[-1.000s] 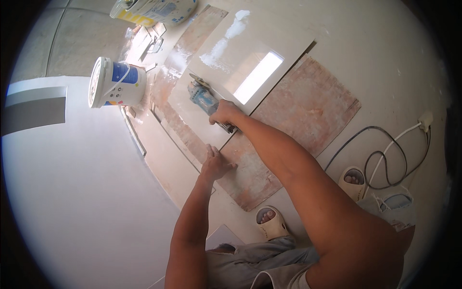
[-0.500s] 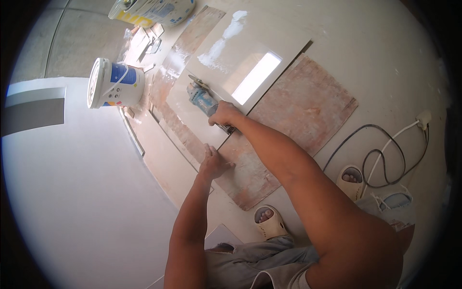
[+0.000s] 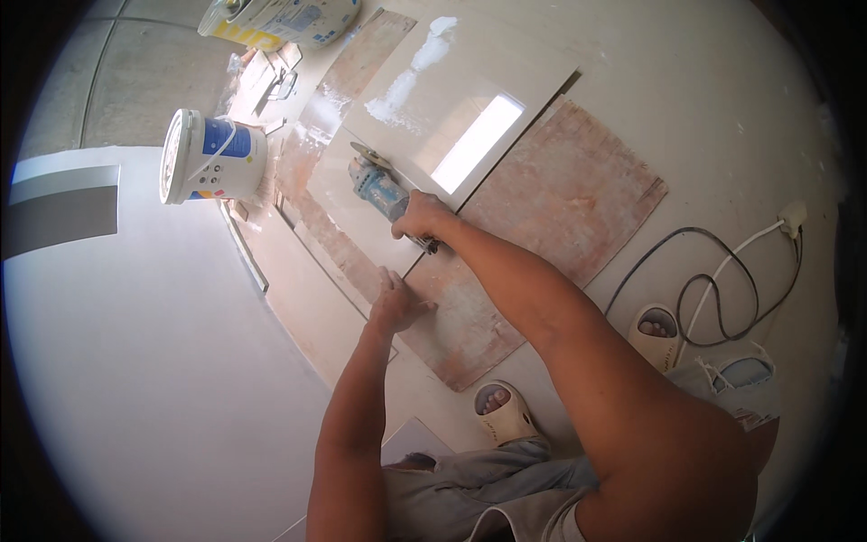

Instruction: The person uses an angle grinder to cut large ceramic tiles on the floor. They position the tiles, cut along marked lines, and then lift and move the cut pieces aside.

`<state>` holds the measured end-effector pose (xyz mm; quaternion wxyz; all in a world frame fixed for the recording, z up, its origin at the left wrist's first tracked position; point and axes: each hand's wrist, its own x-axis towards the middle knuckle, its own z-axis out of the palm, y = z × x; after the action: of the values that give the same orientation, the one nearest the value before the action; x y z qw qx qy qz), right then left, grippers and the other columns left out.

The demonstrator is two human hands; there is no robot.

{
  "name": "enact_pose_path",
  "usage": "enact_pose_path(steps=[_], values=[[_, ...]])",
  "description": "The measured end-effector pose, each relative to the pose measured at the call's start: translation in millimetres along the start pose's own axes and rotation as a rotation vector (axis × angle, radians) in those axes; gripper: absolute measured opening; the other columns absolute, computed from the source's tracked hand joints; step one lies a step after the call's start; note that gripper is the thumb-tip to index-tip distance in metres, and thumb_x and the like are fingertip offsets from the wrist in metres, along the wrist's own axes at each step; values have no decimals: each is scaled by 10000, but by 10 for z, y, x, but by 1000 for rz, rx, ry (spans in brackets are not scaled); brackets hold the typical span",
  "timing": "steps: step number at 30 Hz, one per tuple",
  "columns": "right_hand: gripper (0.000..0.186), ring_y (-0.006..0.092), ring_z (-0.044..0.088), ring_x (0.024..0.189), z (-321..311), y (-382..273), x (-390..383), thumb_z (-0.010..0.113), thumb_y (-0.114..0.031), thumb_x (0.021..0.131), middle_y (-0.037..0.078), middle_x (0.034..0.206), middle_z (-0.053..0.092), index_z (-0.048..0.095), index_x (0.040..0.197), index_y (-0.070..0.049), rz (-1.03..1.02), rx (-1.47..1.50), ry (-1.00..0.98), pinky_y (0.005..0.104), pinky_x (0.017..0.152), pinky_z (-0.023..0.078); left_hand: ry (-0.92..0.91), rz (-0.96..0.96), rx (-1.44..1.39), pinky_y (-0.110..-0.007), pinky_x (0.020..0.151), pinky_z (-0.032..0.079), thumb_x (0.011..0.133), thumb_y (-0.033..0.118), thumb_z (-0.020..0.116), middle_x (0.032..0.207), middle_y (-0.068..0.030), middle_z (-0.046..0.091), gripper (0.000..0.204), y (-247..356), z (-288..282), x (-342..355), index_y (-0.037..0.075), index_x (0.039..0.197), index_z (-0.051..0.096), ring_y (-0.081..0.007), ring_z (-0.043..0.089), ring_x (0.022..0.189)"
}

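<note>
Grinder [image 3: 383, 192] over the glossy tile [image 3: 438, 117], right hand [image 3: 423, 219] wrapped round its body, some fingers hidden from me; whether its disc [image 3: 368, 154] touches the tile is hard to make out; left hand [image 3: 394, 305] down by the tile's near corner, thumb wide of the fingers, pressing or resting, I can't tell; far bucket [image 3: 302, 20] cut off up top.

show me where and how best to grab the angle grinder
I'd grip the angle grinder by the rear of its long body, coming from the near right, as the right hand does. Its rear end points that way, the body looks slim enough to wrap, and the disc sits at the far end.
</note>
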<state>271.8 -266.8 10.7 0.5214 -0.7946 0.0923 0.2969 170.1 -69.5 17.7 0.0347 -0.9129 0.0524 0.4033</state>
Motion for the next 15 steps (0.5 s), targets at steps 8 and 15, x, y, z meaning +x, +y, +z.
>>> enact_pose_path(steps=[8, 15], values=[[823, 334, 673, 1139, -14, -4, -41, 847, -352, 605, 240, 1265, 652, 576, 1281, 32, 12, -8, 16, 386, 945, 559, -2, 37, -37, -373, 1199, 281, 773, 593, 772, 1580, -422, -2, 1285, -34, 2, 13, -215, 1491, 78, -437, 241, 1489], [820, 334, 672, 1141, 1, 7, -36, 847, -353, 605, 241, 1263, 652, 575, 1276, 33, 0, -5, 13, 382, 948, 558, 6, 44, -38, -372, 1198, 281, 776, 586, 773, 1561, -450, 7, 1288, -31, 3, 11, -230, 1480, 69, -436, 253, 1485]])
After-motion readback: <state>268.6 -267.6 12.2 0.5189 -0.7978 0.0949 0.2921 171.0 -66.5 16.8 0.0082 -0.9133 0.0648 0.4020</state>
